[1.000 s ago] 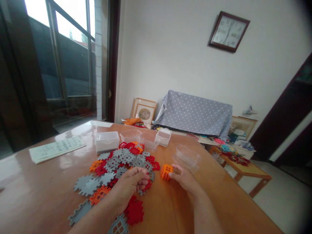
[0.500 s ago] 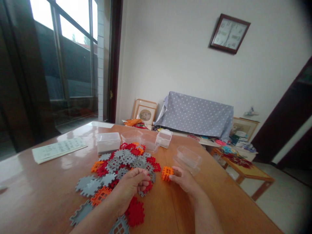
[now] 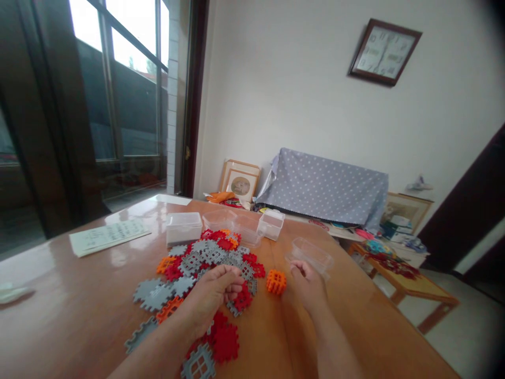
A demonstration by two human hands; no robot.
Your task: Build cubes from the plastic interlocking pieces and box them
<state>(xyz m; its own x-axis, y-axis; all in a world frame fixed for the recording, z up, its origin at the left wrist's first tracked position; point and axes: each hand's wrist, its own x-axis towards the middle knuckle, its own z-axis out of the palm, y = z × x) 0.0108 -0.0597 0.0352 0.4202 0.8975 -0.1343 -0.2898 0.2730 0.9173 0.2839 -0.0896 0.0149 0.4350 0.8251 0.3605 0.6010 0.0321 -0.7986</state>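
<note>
An orange cube of interlocking toy tiles stands on the wooden table, apart from both hands. To its right is my right hand, its fingers curled in and nothing showing in them. My left hand hovers at the right side of the tile pile, fingers bent toward the thumb, with no piece visible between them. Notched grey tiles, red tiles and orange tiles lie heaped around and under my left forearm, which hides some of them.
Behind the pile stand a lidded clear box, a small clear box and shallow clear trays. Papers lie at left, a white object at the left edge. A low wooden bench stands beyond the table's right edge.
My right hand has let go of the orange cube and drawn back to the right, its fingers curling in. My left hand stays near the pile. The whole view has shifted slightly.
</note>
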